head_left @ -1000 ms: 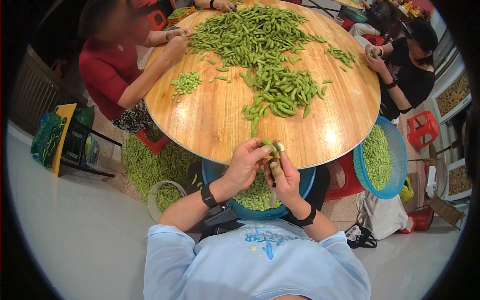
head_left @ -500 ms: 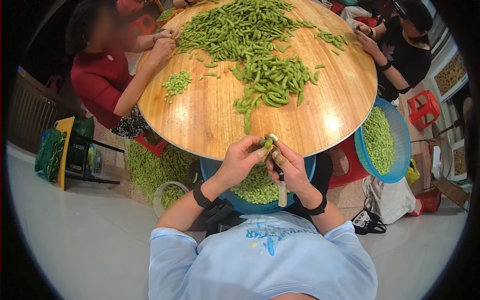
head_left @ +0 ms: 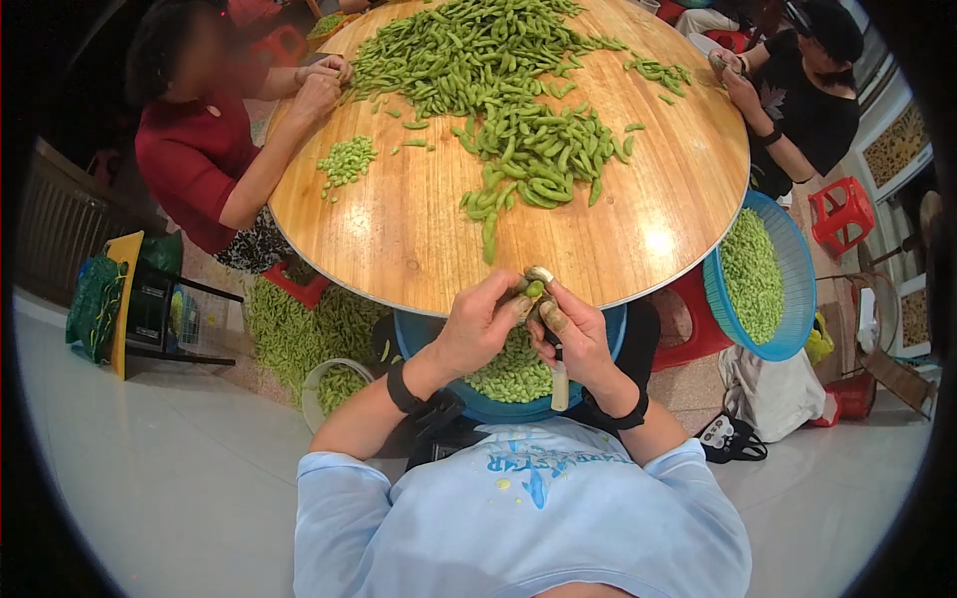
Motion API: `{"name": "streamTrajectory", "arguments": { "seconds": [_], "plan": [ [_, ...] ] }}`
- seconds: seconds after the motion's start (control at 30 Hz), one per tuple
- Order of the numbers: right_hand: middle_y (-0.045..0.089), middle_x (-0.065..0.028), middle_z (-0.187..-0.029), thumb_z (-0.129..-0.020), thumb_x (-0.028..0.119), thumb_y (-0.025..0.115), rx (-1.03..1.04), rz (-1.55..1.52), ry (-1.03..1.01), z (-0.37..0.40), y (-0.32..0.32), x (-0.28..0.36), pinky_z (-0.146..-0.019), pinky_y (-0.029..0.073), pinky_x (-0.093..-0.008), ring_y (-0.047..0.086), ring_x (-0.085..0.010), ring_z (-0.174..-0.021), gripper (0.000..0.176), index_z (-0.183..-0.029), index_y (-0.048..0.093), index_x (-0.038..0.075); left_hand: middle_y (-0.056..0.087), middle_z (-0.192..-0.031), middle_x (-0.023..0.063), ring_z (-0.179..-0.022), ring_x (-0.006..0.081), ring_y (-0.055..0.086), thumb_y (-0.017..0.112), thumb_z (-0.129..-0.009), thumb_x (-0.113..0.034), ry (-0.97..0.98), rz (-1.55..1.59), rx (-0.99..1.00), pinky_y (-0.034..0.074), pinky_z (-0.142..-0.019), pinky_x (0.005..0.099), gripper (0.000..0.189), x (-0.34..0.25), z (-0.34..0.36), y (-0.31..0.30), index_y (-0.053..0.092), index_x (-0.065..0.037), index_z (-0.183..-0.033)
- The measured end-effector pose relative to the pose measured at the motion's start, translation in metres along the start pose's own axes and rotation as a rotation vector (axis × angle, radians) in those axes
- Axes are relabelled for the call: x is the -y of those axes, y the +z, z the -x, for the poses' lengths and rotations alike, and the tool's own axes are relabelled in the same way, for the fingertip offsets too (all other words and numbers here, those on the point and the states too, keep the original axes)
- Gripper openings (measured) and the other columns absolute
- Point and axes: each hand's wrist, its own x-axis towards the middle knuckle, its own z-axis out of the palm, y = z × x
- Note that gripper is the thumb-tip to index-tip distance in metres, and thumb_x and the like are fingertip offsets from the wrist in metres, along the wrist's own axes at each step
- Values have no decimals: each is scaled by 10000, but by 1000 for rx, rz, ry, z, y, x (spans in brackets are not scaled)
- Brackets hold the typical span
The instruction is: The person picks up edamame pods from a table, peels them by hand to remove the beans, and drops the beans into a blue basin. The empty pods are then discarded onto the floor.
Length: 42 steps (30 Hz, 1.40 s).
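Note:
My left hand point(head_left: 475, 322) pinches a green soybean pod point(head_left: 535, 289) between thumb and fingertips, just past the near edge of the table. Close against it, my right hand point(head_left: 581, 341) is closed around a small tool with a pale handle point(head_left: 560, 387). The handle hangs down below my palm; the tool's working end is hidden by my fingers. Something whitish covers a digit of the right hand, touching the pod. Beneath both hands, a blue basin point(head_left: 498, 412) on my lap holds shelled green beans point(head_left: 510, 371).
Piled pods point(head_left: 543, 149) lie on the round wooden table point(head_left: 399, 229), with a small heap of beans point(head_left: 347, 161) at left. One person point(head_left: 194, 164) sits left, another point(head_left: 812, 100) right. A blue basket point(head_left: 809, 289) of beans stands right. More pods point(head_left: 299, 334) cover the floor.
The view has shifted slightly. Both hands stay together at the pod with nearly the same grip, and the pod between the fingertips looks slightly turned.

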Motion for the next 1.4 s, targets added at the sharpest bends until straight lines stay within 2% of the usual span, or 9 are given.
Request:
{"name": "streamTrajectory", "arguments": {
  "seconds": [0.2,0.6,0.7,0.87,1.0,1.1,1.17,1.3,1.4],
  "plan": [
    [499,-55,-738,-981,114,435,-51,17,-74,-1,4,-5,-432,369,-204,421,-83,-508,396,-1368,422,30,585,-783,98,-690,159,587,558,-891,-18,85,-64,-3,466,-600,295,123,9,2,0,535,30,-1002],
    [530,-64,-738,-978,121,459,43,-441,117,4,3,10,-412,358,-202,426,-85,-498,288,-1242,525,30,590,-805,33,-601,47,476,558,-928,-82,-426,1046,304,370,-502,191,130,10,-6,-18,572,-11,-1037],
    [532,-70,-750,-982,132,456,-54,-351,102,3,7,10,-403,361,-195,421,-81,-499,294,-1256,514,40,609,-846,35,-636,84,529,587,-909,-77,-313,649,230,412,-516,230,156,8,-6,-14,561,3,-1041],
    [569,-75,-754,-981,135,459,-127,-301,103,-1,9,5,-403,369,-204,458,-91,-501,240,-1168,555,19,592,-859,109,-637,155,563,647,-804,12,338,-337,133,447,-542,295,284,-8,-9,-25,548,37,-1070],
    [565,-73,-742,-978,132,466,-117,-272,108,0,12,3,-404,365,-204,463,-91,-500,261,-1196,550,17,573,-795,130,-613,175,561,678,-761,8,458,-415,77,436,-530,298,284,-1,-4,-19,579,33,-1026],
    [564,-65,-736,-976,129,473,-108,-240,81,4,13,2,-404,360,-203,460,-87,-492,285,-1229,539,16,593,-747,83,-602,132,555,659,-816,-29,260,-217,81,437,-522,270,160,-1,1,-22,606,25,-956],
    [563,-55,-734,-976,123,474,-90,-78,19,7,9,-3,-405,358,-202,455,-79,-481,294,-1242,534,14,605,-726,36,-607,78,544,618,-877,-66,-371,350,149,438,-524,234,103,-6,2,-22,619,21,-933],
    [564,-47,-729,-974,113,472,-139,-84,8,8,11,0,-401,357,-197,455,-75,-474,292,-1240,539,11,619,-785,10,-645,35,539,569,-924,-88,-133,64,154,442,-541,206,126,-4,6,-13,608,25,-965],
    [561,-42,-714,-971,108,476,-213,-169,22,10,8,0,-393,350,-194,459,-75,-469,286,-1230,548,10,611,-797,36,-652,68,555,624,-876,-75,-142,369,130,449,-547,226,173,-6,7,-12,590,22,-1015]
  ]
}}
